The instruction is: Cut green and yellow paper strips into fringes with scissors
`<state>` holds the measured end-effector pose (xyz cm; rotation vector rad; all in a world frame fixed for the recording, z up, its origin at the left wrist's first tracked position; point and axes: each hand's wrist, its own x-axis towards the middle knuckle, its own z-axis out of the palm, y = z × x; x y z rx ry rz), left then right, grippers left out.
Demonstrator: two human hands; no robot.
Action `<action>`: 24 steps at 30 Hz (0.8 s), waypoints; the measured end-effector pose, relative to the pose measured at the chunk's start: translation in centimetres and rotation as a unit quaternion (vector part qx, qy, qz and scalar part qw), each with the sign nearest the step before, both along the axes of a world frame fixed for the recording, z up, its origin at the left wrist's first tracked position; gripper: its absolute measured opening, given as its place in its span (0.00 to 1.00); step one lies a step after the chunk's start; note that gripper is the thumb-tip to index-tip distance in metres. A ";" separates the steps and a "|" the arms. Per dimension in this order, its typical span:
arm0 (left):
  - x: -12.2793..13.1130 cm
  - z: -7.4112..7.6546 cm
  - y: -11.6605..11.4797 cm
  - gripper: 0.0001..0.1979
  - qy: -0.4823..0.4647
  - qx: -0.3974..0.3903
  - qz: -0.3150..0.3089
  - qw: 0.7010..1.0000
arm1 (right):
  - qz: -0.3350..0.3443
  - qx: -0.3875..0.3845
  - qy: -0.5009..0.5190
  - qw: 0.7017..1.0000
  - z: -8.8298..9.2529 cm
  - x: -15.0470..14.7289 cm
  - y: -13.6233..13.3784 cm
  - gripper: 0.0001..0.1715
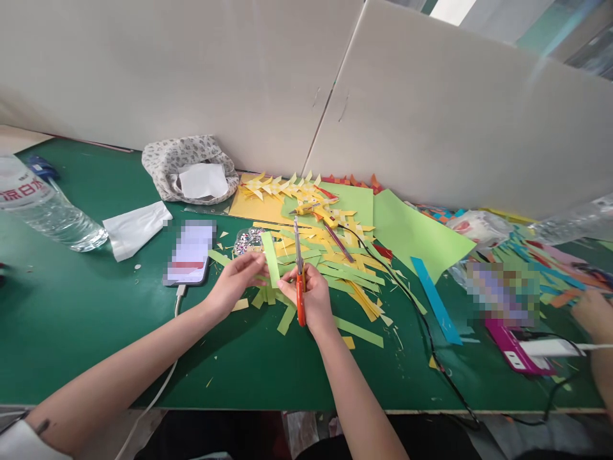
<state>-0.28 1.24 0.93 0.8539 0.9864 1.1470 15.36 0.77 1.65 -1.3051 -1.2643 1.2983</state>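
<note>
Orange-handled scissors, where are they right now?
In the head view, the orange-handled scissors are near the middle of the picture, in the right hand, blades pointing toward the wall, just right of the light green strip between the hands.

Left hand (243, 275) and right hand (313, 297) bare. Left forearm (129, 354) and right forearm (359, 396) bare too. Whitish sleeve (29, 444) at left elbow, cropped by frame corner. Small dark mark (43, 426) just beside it, too blurred to identify.
</note>
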 end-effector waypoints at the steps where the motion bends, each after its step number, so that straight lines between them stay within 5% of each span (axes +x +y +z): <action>1: -0.2 0.1 0.1 0.13 -0.015 -0.003 0.027 1.000 | -0.001 -0.001 -0.001 1.000 -0.1 0.0 0.0 0.14; 14: -0.1 0.7 0.1 0.21 0.015 -0.034 0.000 0.999 | 0.007 0.005 -0.003 1.000 0.7 -0.3 -0.2 0.15; 19: 0.0 0.7 -0.1 0.13 -0.006 -0.052 -0.068 0.996 | 0.024 0.004 0.004 1.000 0.5 -0.2 -0.2 0.15; 24: -0.3 0.8 0.1 0.08 -0.025 -0.014 0.000 1.000 | 0.030 0.007 -0.012 0.999 0.4 -0.1 -0.2 0.15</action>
